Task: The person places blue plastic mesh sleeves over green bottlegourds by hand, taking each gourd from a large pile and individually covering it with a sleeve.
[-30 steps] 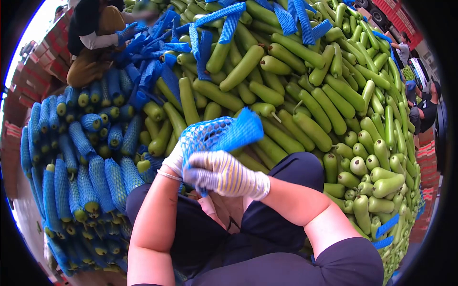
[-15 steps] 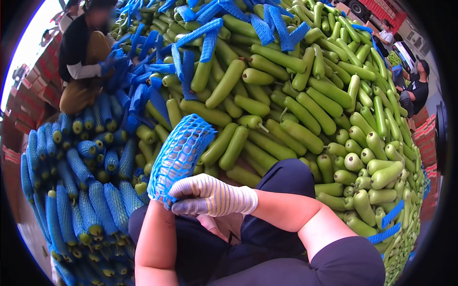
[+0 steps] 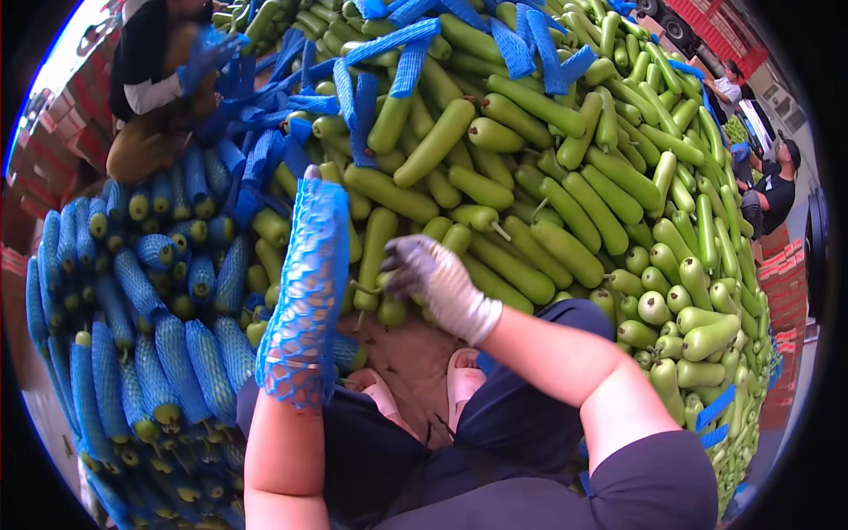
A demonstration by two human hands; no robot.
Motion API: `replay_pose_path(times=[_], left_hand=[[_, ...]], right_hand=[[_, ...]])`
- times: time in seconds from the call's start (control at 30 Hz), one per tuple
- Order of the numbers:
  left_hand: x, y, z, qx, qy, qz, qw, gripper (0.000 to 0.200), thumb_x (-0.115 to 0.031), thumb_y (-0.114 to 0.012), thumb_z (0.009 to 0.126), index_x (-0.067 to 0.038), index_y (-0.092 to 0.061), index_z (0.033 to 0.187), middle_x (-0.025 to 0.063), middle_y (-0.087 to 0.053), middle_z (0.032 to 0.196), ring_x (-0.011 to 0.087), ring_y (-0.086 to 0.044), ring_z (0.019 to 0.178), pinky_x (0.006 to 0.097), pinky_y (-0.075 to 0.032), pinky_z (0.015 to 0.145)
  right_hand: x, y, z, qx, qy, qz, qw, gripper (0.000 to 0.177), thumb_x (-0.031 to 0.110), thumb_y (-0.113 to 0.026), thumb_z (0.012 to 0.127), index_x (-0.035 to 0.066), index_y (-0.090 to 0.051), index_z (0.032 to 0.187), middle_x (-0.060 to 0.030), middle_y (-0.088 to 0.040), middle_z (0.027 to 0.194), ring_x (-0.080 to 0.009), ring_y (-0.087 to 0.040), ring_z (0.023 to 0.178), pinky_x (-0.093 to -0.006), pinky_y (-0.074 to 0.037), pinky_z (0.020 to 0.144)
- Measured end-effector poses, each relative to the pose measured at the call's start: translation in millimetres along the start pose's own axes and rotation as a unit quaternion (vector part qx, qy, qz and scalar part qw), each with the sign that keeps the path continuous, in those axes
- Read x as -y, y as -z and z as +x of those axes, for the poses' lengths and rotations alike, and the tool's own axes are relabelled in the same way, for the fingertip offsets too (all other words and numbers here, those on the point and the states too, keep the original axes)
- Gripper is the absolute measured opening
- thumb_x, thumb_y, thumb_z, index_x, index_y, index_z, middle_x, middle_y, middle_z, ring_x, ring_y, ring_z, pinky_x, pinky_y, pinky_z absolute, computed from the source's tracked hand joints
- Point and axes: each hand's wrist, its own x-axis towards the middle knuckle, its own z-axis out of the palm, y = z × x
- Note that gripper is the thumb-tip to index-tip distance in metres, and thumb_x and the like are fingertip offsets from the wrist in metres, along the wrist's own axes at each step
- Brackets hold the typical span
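Observation:
My left hand is inside a blue foam net sleeve that stretches from beyond the wrist to the fingertips. A gloved fingertip pokes out at its top end, and the fingers point away from me, mostly covered by the mesh. My right hand, in a white glove with dark grey fingers, hovers over the near edge of the pile with its fingers loosely bent and apart. Just left of it lies a green bottle gourd. No gourd is in its grasp.
Bare green gourds heap up ahead and right. Net-covered gourds are stacked at left. Loose blue sleeves lie over the pile. A co-worker sits at upper left; another person is at far right. Cartons stand behind.
My right hand has let go of the sleeve's lower edge and moved right to the gourds. The sleeve now reaches further down my left forearm, and a left fingertip shows at its top.

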Motion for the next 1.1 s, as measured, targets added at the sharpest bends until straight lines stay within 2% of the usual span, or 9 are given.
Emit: replay_pose_path(times=[0.03,0.2,0.3,0.43,0.57,0.77,0.9,0.93,1.1], left_hand=[[-1,-26,-6,-0.188,0.086,-0.270,0.940,0.041,-0.015,-0.048,0.099,-0.004,-0.039,0.138,0.0115,-0.050,0.122,0.0271,-0.052,0.110,0.0431,-0.040,0.102],[-31,6,-11,-0.074,0.256,-0.735,0.624,0.054,-0.023,-0.057,0.095,-0.006,-0.033,0.140,0.0147,-0.046,0.127,0.0299,-0.051,0.112,0.0456,-0.042,0.100],[-12,46,16,0.094,0.478,-0.873,0.029,0.079,-0.020,-0.069,0.087,-0.009,-0.018,0.147,0.0173,-0.042,0.130,0.0283,-0.051,0.112,0.0446,-0.043,0.098],[-33,19,-17,0.138,0.274,-0.848,0.431,0.091,0.000,-0.069,0.082,-0.004,-0.009,0.150,0.0191,-0.043,0.133,0.0282,-0.051,0.119,0.0391,-0.042,0.100],[-30,0,-25,0.187,0.195,-0.750,0.604,0.087,-0.011,-0.073,0.081,0.003,-0.017,0.147,0.0305,-0.035,0.141,0.0362,-0.041,0.132,0.0418,-0.038,0.106],[-30,18,-12,0.084,0.278,-0.849,0.441,0.085,-0.011,-0.071,0.081,0.005,-0.018,0.145,0.0277,-0.045,0.133,0.0319,-0.053,0.121,0.0409,-0.040,0.104],[-36,13,-5,-0.022,0.266,-0.754,0.600,0.086,-0.012,-0.074,0.077,0.003,-0.023,0.145,0.0221,-0.054,0.122,0.0267,-0.059,0.107,0.0376,-0.044,0.100],[-30,35,-5,0.007,0.297,-0.820,0.489,0.075,-0.001,-0.067,0.082,-0.003,-0.028,0.146,0.0184,-0.051,0.126,0.0275,-0.052,0.119,0.0388,-0.042,0.102],[-37,50,-27,-0.117,0.167,-0.856,0.474,0.057,-0.032,-0.062,0.086,-0.003,-0.047,0.133,0.0179,-0.063,0.108,0.0335,-0.064,0.088,0.0417,-0.050,0.078]], right_hand=[[-6,17,25,-0.043,-0.027,0.013,0.999,0.036,0.037,-0.060,0.093,0.007,-0.055,0.113,-0.0072,-0.064,0.097,-0.0164,-0.064,0.078,-0.0304,-0.051,0.068],[-32,106,196,-0.263,0.019,-0.218,0.940,0.059,0.044,-0.074,0.080,0.000,-0.055,0.114,-0.0149,-0.064,0.104,-0.0252,-0.063,0.089,-0.0344,-0.049,0.077],[-17,89,223,-0.379,0.012,-0.228,0.897,0.082,0.049,-0.080,0.070,-0.008,-0.052,0.122,-0.0246,-0.060,0.120,-0.0343,-0.059,0.112,-0.0372,-0.042,0.099],[-31,77,264,-0.466,0.058,-0.127,0.874,0.073,0.041,-0.085,0.066,-0.008,-0.059,0.114,-0.0204,-0.066,0.109,-0.0290,-0.062,0.098,-0.0365,-0.046,0.091],[-31,74,250,-0.391,0.125,-0.029,0.911,0.068,0.034,-0.084,0.065,-0.001,-0.056,0.116,-0.0162,-0.065,0.107,-0.0269,-0.064,0.092,-0.0380,-0.050,0.084],[2,70,171,0.028,-0.015,0.287,0.958,0.051,0.029,-0.076,0.078,0.012,-0.052,0.120,-0.0080,-0.064,0.105,-0.0234,-0.064,0.094,-0.0460,-0.053,0.082],[30,2,79,0.161,-0.025,0.238,0.958,0.050,0.025,-0.071,0.085,0.002,-0.049,0.123,-0.0105,-0.063,0.112,-0.0266,-0.063,0.101,-0.0410,-0.052,0.092],[26,-3,67,0.170,-0.039,0.209,0.962,0.052,0.030,-0.069,0.085,0.003,-0.049,0.125,-0.0113,-0.063,0.113,-0.0255,-0.063,0.103,-0.0415,-0.051,0.093],[45,-27,2,0.209,0.073,0.054,0.974,0.067,0.036,-0.071,0.081,0.002,-0.044,0.133,-0.0140,-0.059,0.122,-0.0257,-0.060,0.109,-0.0394,-0.049,0.097]])
